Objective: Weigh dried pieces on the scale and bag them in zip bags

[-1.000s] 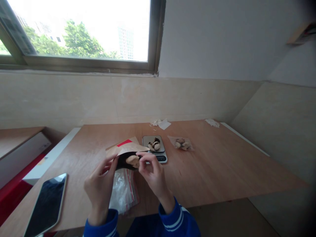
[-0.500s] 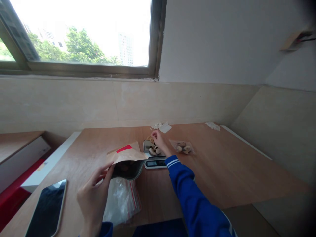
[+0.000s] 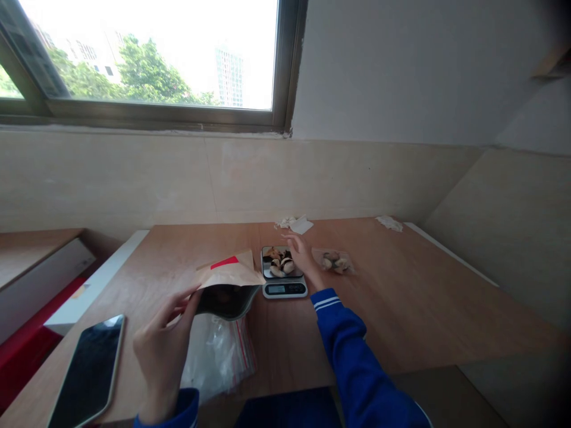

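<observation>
My left hand (image 3: 167, 333) pinches the near edge of a brown paper pouch (image 3: 232, 274) with a red patch, holding its dark mouth open toward me. Dried mushroom-like pieces (image 3: 281, 264), pale with dark parts, are piled on the plate of a small digital scale (image 3: 285, 289). Just right of the pile, my right hand (image 3: 304, 255) is raised with its fingers loosely apart and nothing visible in them. A small clear bag (image 3: 335, 261) of similar pieces lies to the right of that hand.
Clear zip bags (image 3: 218, 356) with red seal lines lie below the pouch. At the left is a smartphone (image 3: 89, 368). White crumpled scraps (image 3: 297, 224) are by the wall, with another scrap (image 3: 389, 223) farther right on the wooden table (image 3: 414, 297).
My right hand has drawn back to the right from over the scale and its fingers have spread, uncovering the pile and display. My left hand still holds the pouch.
</observation>
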A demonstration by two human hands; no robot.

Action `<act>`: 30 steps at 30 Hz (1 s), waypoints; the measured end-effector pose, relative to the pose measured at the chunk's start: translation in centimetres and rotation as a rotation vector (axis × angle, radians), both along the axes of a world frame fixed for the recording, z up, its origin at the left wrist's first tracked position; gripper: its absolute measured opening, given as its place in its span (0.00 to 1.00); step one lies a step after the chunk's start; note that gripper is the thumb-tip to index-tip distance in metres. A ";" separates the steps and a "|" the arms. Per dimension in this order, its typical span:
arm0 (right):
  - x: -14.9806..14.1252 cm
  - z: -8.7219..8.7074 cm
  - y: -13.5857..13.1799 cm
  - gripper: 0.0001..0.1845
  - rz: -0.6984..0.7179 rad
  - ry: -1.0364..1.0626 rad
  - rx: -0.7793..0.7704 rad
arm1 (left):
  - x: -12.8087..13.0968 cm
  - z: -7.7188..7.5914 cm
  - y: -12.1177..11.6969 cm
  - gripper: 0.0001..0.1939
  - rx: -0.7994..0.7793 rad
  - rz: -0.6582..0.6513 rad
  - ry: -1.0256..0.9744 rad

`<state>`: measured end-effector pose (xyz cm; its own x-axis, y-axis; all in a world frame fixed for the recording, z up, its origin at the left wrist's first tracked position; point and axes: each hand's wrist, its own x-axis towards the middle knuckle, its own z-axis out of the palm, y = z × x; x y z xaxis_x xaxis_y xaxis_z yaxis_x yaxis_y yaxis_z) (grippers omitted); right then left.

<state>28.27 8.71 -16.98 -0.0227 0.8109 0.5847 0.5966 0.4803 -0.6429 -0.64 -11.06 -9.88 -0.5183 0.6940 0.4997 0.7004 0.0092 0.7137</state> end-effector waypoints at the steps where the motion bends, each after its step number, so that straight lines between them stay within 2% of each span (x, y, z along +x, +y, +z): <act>1: 0.8 -0.5 -0.6 0.15 -0.029 0.049 0.041 | 0.0 0.0 0.1 0.19 0.001 0.003 0.004; 6: 3.5 -4.6 -3.8 0.14 -0.295 0.179 0.101 | 0.4 0.2 0.5 0.19 0.011 0.002 -0.003; 9: 3.7 -5.9 -4.9 0.12 -0.347 0.175 0.131 | 0.9 0.2 0.7 0.20 0.008 0.039 -0.003; 14: 3.2 -5.3 -5.3 0.13 -0.267 0.078 0.115 | 1.6 0.3 1.2 0.20 -0.012 0.089 0.003; 19: 3.3 -5.3 -5.4 0.13 -0.307 0.074 0.118 | 1.9 0.8 1.7 0.20 -0.022 0.164 0.011; 25: 3.6 -6.0 -5.2 0.12 -0.331 0.051 0.155 | 2.0 3.2 4.2 0.19 -0.027 0.208 -0.049; 30: 3.5 -6.2 -4.9 0.14 -0.294 0.042 0.161 | 1.6 5.0 6.6 0.17 -0.103 0.193 -0.031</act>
<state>31.80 3.77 -23.15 0.2252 0.6763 0.7013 0.6991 0.3892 -0.5998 0.98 -4.47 -4.92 -0.6606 0.6267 0.4133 0.6563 0.2148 0.7233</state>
